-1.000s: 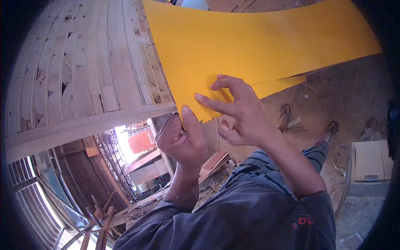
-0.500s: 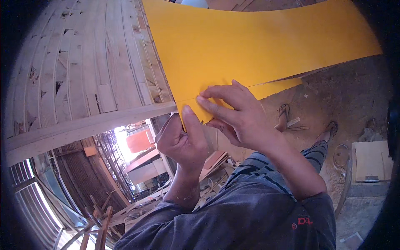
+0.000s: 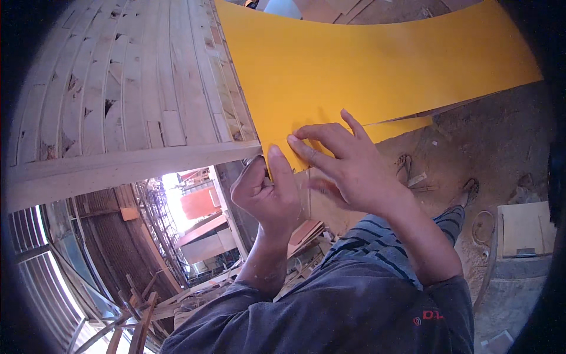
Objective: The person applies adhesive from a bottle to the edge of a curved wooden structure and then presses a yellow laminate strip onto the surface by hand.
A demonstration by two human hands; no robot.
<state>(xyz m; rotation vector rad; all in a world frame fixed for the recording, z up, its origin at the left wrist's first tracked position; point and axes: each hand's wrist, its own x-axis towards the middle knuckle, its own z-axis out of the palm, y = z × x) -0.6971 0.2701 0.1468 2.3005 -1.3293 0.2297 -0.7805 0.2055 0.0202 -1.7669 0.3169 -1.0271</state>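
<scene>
A wide, thin yellow sheet (image 3: 359,65) stretches from the wooden surface out to the right. A slit parts a narrow strip (image 3: 401,128) from its near edge, and a faint line continues leftward. My left hand (image 3: 271,192) grips the sheet's near left corner, thumb on top and fingers curled beneath the edge. Beside it, my right hand (image 3: 351,165) touches the yellow face with its index and middle fingertips at the faint line. Its other fingers are apart, and the thumb, slightly blurred, hangs below the sheet's near edge.
A slatted wooden surface (image 3: 118,88) with a thick front rail (image 3: 130,168) stands at the left. Below lie stacked boards (image 3: 306,233) and scrap wood. At the right, a pale panel (image 3: 525,230) rests by the dusty floor, near a hose loop (image 3: 482,227).
My right thumb has moved away from the sheet's near edge, and its fingers have spread a little. My left hand keeps its grip. The whole view has shifted slightly.
</scene>
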